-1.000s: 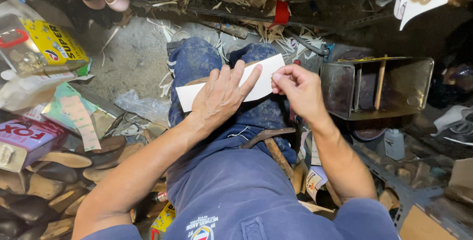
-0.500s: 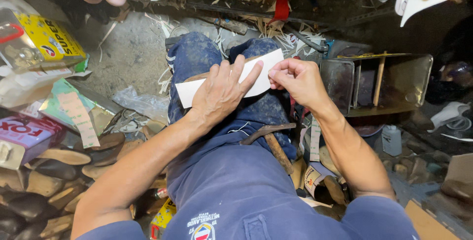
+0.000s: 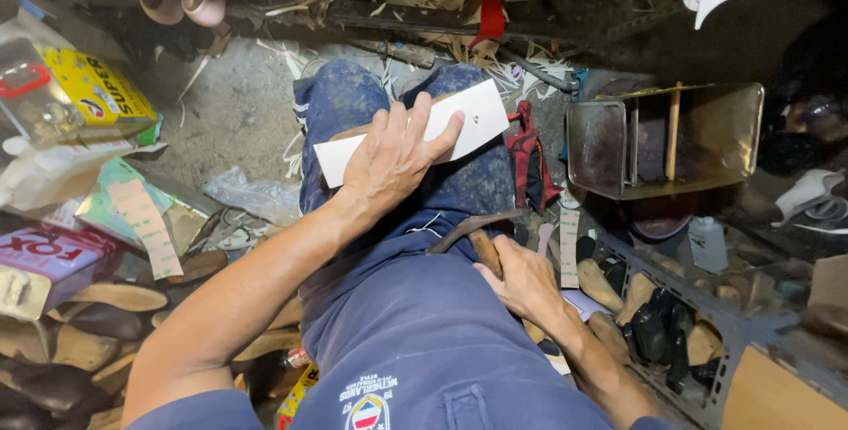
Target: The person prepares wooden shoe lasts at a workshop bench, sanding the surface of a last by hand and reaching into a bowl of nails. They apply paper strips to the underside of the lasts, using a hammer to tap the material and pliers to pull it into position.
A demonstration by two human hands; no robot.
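- White card strip (image 3: 468, 121) lying across the knees, upper centre of frame, on what looks like a brown board partly hidden beneath it.
- Left hand (image 3: 389, 161) flat, fingers spread, palm pressing the strip's left half down; not gripping, only pinning.
- Right hand (image 3: 521, 284) lower centre-right, fingers curled around the wooden handle of a curved metal tool (image 3: 473, 231) at the lap; closed grip.
- Strip judged thin, light, fairly stiff like card or sole lining; bends easily, creases if pinched hard, slides on denim (image 3: 353, 112) unless held flat.
- Best hold judged: flat palm on top, or a light pinch at the free right end near the small red marks.
- Metal divided box (image 3: 662, 139) right of the knees; shoe lasts (image 3: 106, 297) heaped lower left.
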